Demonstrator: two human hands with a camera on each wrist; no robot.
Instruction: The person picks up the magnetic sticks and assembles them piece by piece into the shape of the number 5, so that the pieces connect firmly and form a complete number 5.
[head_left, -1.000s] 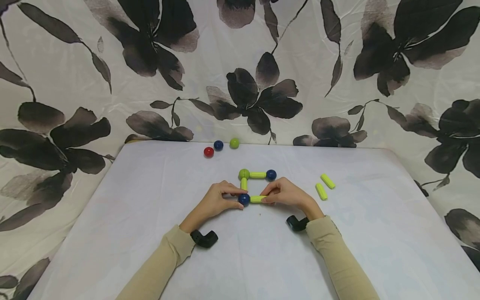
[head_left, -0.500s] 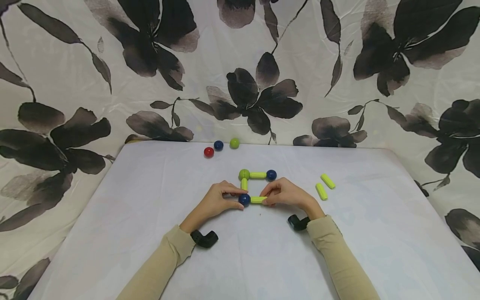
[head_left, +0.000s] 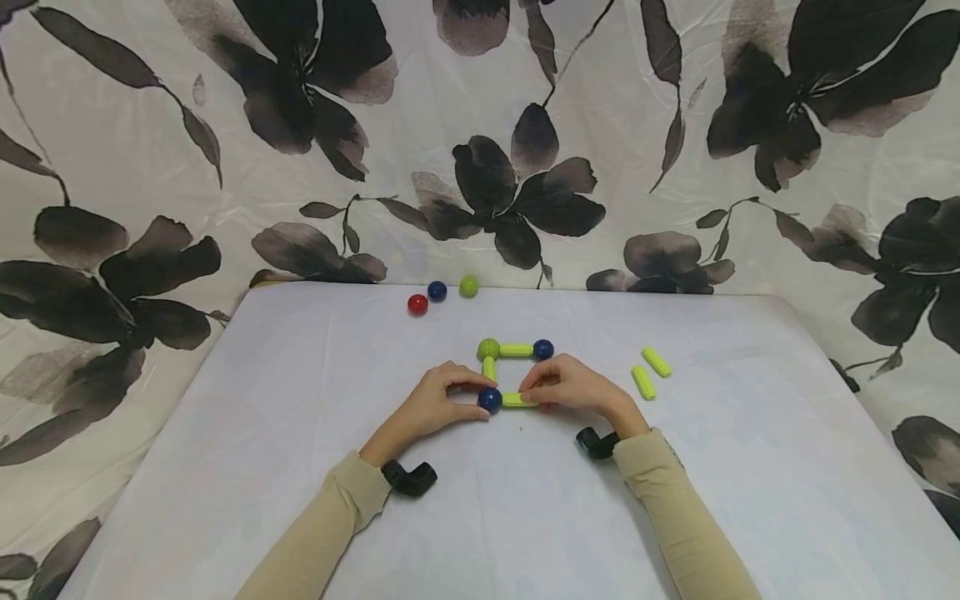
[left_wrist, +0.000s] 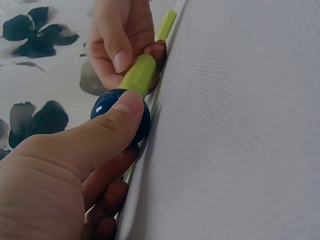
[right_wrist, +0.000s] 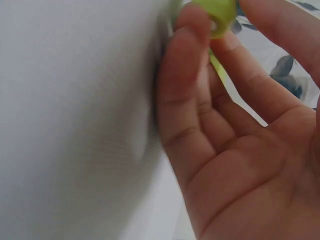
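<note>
Pinching one of three blue balls (head_left: 490,400), one of five green sticks (head_left: 516,400)

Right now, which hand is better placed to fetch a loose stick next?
Right, probably. The right hand is nearer the loose sticks; the left hand is farther off, pinching a blue ball. The right would first have to release the green stick it pinches.

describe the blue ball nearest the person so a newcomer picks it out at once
On the white table, find the lime rod-and-ball shape near the middle. At its near left corner is a glossy dark blue ball pinched by the left hand. Unlike the far-corner blue ball and the loose blue ball behind, it is gripped.
</note>
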